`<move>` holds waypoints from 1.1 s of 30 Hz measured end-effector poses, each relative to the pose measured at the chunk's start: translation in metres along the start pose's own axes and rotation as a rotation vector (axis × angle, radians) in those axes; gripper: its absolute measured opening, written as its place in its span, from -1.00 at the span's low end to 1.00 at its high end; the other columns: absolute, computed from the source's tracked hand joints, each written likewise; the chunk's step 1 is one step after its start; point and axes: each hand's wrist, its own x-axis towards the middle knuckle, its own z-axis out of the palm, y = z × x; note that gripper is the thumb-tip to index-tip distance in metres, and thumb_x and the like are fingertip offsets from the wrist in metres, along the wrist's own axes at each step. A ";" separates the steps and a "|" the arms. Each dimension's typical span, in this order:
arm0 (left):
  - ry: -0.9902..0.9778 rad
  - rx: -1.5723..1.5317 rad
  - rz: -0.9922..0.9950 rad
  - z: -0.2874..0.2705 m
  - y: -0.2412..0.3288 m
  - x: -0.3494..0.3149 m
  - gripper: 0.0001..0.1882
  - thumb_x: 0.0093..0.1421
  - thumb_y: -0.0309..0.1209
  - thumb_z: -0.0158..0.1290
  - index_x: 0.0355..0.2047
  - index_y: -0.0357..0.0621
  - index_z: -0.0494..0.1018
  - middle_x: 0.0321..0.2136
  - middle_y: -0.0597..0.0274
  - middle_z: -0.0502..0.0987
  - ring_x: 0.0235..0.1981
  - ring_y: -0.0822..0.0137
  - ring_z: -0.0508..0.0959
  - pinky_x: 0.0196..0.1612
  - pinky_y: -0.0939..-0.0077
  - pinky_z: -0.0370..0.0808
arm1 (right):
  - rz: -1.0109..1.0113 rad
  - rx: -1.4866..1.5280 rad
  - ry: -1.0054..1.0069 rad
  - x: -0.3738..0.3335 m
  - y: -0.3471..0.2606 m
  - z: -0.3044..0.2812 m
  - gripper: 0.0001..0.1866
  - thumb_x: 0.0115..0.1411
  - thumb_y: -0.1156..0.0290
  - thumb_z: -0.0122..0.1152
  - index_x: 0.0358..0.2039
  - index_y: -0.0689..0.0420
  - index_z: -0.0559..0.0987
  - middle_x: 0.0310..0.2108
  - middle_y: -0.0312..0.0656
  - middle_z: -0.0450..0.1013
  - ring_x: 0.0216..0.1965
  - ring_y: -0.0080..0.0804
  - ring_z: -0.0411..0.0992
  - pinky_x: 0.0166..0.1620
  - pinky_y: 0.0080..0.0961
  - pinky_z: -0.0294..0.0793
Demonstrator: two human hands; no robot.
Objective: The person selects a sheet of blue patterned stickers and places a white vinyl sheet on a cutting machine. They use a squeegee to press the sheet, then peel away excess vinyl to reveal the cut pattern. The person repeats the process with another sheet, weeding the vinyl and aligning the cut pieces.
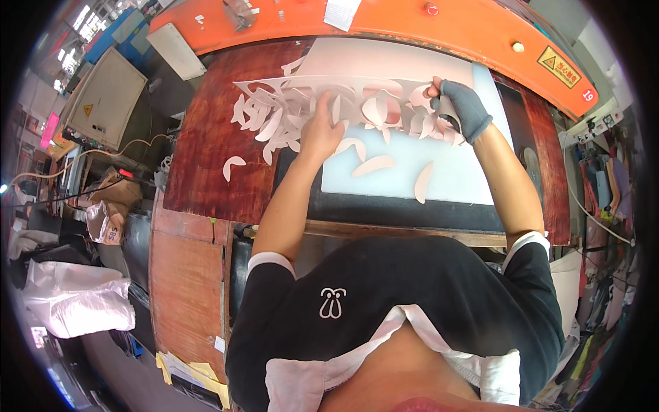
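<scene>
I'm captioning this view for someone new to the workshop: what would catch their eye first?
Probably the bright orange machine beam across the top. Below it, pale curved pieces lie heaped beside the bare left hand, a few loose on the light blue board. The right hand, in a fingerless grey glove, holds the right end of a pale sheet.

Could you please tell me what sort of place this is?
Probably a factory workshop that cuts sheet material. A large orange machine spans the far side, many curved pale pieces lie before it, and a cabinet with a warning sign stands at left.
</scene>
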 end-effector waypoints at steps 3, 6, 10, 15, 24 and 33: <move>0.054 0.000 0.034 0.005 0.004 0.007 -0.19 -0.01 -0.49 0.08 0.23 -0.11 -0.06 -0.45 0.13 0.53 -0.47 0.21 0.52 -0.35 0.35 0.42 | 0.007 -0.017 -0.042 -0.007 0.000 0.000 -0.75 0.27 0.27 -0.02 -0.48 0.13 0.44 -0.42 -0.28 0.42 -0.54 -0.63 0.33 -0.56 -0.73 0.31; 0.015 0.009 0.005 0.008 0.001 0.007 -0.16 -0.02 -0.44 0.09 0.24 -0.05 -0.09 -0.36 0.01 0.52 -0.35 0.07 0.53 -0.25 0.27 0.42 | -0.013 0.036 -0.011 -0.014 0.000 0.000 -0.72 0.28 0.27 -0.03 -0.51 0.15 0.44 -0.42 -0.24 0.42 -0.61 -0.57 0.32 -0.62 -0.70 0.28; 0.014 -0.029 0.067 0.000 -0.003 0.013 -0.16 -0.03 -0.41 0.09 0.24 -0.01 -0.08 -0.30 -0.09 0.50 -0.26 -0.05 0.53 -0.17 0.19 0.42 | 0.017 -0.021 -0.070 -0.027 0.004 0.001 -0.72 0.23 0.21 0.02 -0.48 0.14 0.50 -0.64 -0.34 0.36 -0.74 -0.68 0.17 -0.71 -0.69 0.11; -0.117 0.024 0.021 -0.017 0.006 0.018 -0.23 -0.06 -0.47 0.05 0.19 -0.04 0.00 -0.45 0.07 0.46 -0.38 0.05 0.52 -0.26 0.25 0.42 | -0.002 -0.122 -0.064 -0.043 0.009 0.010 -0.68 0.24 0.20 -0.02 -0.50 0.15 0.51 -0.68 -0.37 0.32 -0.77 -0.69 0.04 -0.69 -0.70 -0.06; -0.191 0.133 0.023 -0.033 0.018 0.016 -0.18 -0.08 -0.50 0.06 0.23 -0.03 -0.02 -0.49 0.10 0.43 -0.40 0.04 0.52 -0.28 0.23 0.41 | -0.026 -0.166 -0.094 -0.049 0.027 0.011 -0.66 0.26 0.19 -0.03 -0.55 0.11 0.50 -0.68 -0.40 0.29 -0.71 -0.70 0.05 -0.63 -0.72 0.02; -0.137 0.413 0.042 -0.016 0.016 0.017 -0.08 -0.06 -0.49 0.09 0.28 0.01 -0.14 -0.41 0.02 0.51 -0.29 -0.01 0.53 -0.20 0.20 0.42 | 0.005 -0.062 -0.076 -0.054 0.018 0.013 -0.68 0.26 0.25 -0.02 -0.57 0.12 0.51 -0.65 -0.37 0.34 -0.62 -0.66 0.14 -0.51 -0.69 0.13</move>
